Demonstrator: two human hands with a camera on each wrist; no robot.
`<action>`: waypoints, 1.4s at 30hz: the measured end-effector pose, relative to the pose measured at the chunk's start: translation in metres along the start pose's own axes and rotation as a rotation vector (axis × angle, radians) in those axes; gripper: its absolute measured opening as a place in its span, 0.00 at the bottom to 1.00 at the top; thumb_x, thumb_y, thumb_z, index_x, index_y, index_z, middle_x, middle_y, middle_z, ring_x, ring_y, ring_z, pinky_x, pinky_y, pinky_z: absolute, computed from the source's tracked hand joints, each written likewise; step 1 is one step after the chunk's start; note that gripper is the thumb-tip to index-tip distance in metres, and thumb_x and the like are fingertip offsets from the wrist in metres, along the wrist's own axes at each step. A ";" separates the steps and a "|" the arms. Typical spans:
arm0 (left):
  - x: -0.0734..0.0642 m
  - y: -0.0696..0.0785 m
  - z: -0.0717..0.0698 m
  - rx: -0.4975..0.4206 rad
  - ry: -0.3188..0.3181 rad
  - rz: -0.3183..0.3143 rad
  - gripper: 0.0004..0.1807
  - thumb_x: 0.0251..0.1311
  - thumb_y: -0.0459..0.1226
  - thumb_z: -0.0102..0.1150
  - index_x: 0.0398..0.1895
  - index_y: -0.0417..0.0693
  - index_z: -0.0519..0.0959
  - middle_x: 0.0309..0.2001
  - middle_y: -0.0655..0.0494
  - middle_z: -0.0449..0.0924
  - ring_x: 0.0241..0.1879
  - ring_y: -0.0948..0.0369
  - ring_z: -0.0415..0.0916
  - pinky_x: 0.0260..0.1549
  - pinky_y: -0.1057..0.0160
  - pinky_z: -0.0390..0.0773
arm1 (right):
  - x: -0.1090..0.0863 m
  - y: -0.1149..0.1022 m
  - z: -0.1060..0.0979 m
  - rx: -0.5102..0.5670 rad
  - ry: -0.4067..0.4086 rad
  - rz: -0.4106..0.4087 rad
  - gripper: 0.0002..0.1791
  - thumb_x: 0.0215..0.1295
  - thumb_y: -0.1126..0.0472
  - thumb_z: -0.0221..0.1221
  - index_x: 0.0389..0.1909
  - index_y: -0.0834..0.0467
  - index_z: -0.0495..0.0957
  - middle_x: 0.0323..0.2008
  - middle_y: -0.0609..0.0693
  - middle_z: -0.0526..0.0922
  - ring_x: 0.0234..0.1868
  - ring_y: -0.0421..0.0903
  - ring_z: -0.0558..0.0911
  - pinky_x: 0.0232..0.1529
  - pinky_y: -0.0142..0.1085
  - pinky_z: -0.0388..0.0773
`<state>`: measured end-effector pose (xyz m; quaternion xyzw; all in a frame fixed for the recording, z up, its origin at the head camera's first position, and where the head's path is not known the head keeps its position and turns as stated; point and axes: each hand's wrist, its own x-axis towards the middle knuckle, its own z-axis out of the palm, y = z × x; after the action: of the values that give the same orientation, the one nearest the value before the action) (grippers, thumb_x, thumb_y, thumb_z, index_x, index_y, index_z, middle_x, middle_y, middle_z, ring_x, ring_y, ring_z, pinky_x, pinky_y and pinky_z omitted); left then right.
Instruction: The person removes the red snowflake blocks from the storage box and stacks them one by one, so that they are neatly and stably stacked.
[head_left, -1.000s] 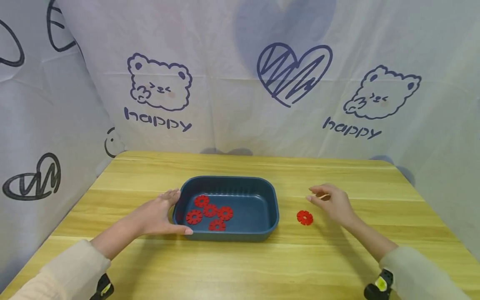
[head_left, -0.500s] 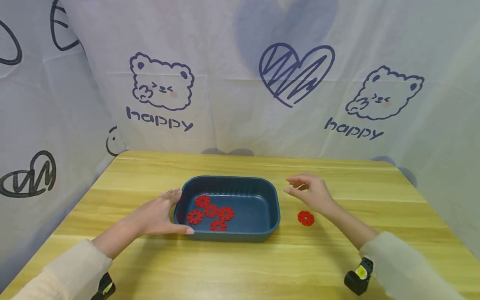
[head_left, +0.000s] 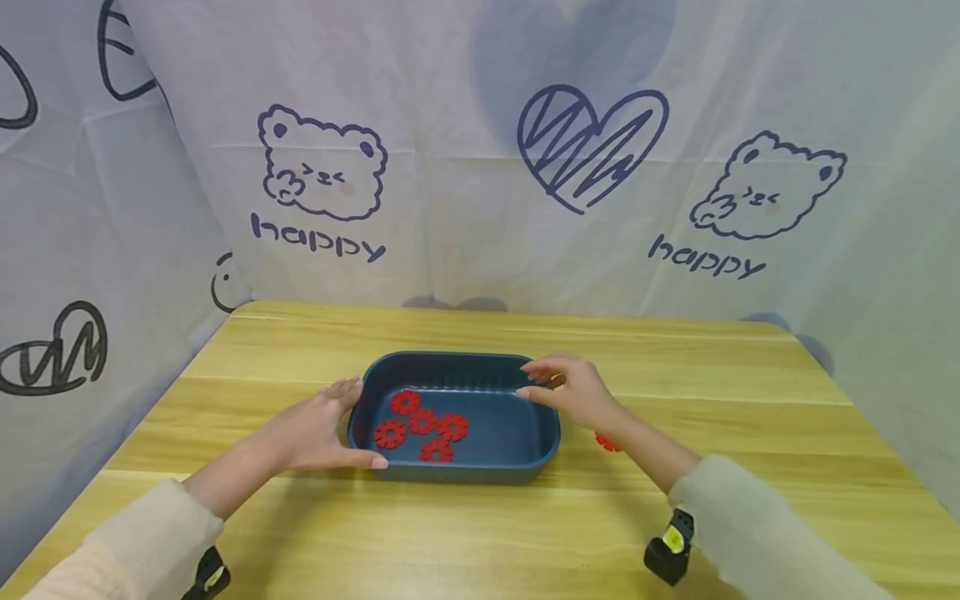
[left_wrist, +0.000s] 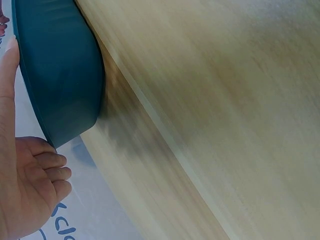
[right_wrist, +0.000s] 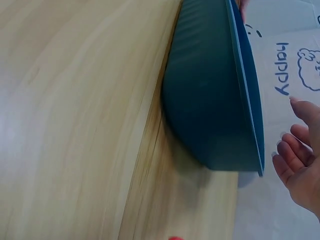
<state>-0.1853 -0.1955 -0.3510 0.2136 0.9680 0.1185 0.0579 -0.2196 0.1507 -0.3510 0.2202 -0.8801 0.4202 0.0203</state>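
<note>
A dark blue-green rectangular basin (head_left: 495,472) stands on the wooden table. Several red notched plastic discs (head_left: 390,433) lie flat in its left half. My left hand (head_left: 318,429) grips the basin's left end, thumb along the near rim and fingers at the outer side; the left wrist view shows those fingers (left_wrist: 61,174) curled by the corner. Over the basin's right rim hovers my right hand (head_left: 573,392), fingers loosely bent and nothing visible between them. On the table, one more red disc (head_left: 607,442) is partly hidden behind my right forearm.
The wooden table (head_left: 480,542) extends around the basin on all sides. A white printed cloth (head_left: 450,208) with bears and hearts hangs behind the table and along its left side. Each wrist carries a black strapped device (head_left: 670,546).
My right hand has moved left from above the lone disc to the basin's right rim. That disc is now partly covered by the forearm. My left hand and the basin stay put.
</note>
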 end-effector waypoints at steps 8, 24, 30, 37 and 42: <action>0.000 0.001 -0.001 0.003 -0.002 -0.001 0.63 0.40 0.70 0.58 0.66 0.28 0.57 0.68 0.32 0.54 0.67 0.36 0.53 0.59 0.38 0.62 | 0.009 -0.011 0.017 -0.016 -0.058 -0.030 0.19 0.56 0.59 0.64 0.48 0.64 0.79 0.41 0.61 0.81 0.40 0.50 0.80 0.41 0.33 0.77; 0.001 0.004 -0.003 0.005 0.003 0.006 0.62 0.40 0.69 0.59 0.66 0.28 0.57 0.68 0.32 0.54 0.67 0.36 0.54 0.59 0.38 0.62 | 0.027 -0.022 0.054 -0.071 -0.213 -0.009 0.22 0.56 0.56 0.65 0.49 0.64 0.79 0.43 0.59 0.80 0.43 0.52 0.79 0.42 0.32 0.78; 0.000 0.003 -0.004 -0.001 0.004 0.007 0.62 0.40 0.69 0.59 0.66 0.28 0.57 0.68 0.32 0.54 0.66 0.36 0.54 0.59 0.38 0.62 | 0.032 -0.020 0.068 -0.117 -0.259 0.000 0.21 0.55 0.57 0.66 0.48 0.64 0.79 0.40 0.57 0.80 0.42 0.51 0.79 0.41 0.31 0.77; 0.001 0.001 -0.004 -0.002 -0.007 0.005 0.63 0.40 0.70 0.58 0.66 0.28 0.57 0.68 0.32 0.54 0.67 0.37 0.53 0.60 0.38 0.61 | 0.037 -0.013 0.076 -0.189 -0.309 0.018 0.22 0.52 0.57 0.68 0.46 0.63 0.80 0.37 0.53 0.80 0.39 0.46 0.78 0.39 0.28 0.75; 0.001 0.000 -0.003 0.001 -0.009 0.003 0.63 0.39 0.71 0.57 0.66 0.28 0.57 0.68 0.32 0.54 0.67 0.37 0.53 0.60 0.39 0.61 | 0.040 -0.008 0.078 -0.235 -0.347 -0.003 0.21 0.50 0.59 0.69 0.44 0.63 0.81 0.34 0.53 0.79 0.35 0.43 0.76 0.37 0.25 0.73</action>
<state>-0.1870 -0.1956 -0.3480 0.2157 0.9674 0.1171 0.0619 -0.2403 0.0728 -0.3866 0.2864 -0.9131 0.2703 -0.1053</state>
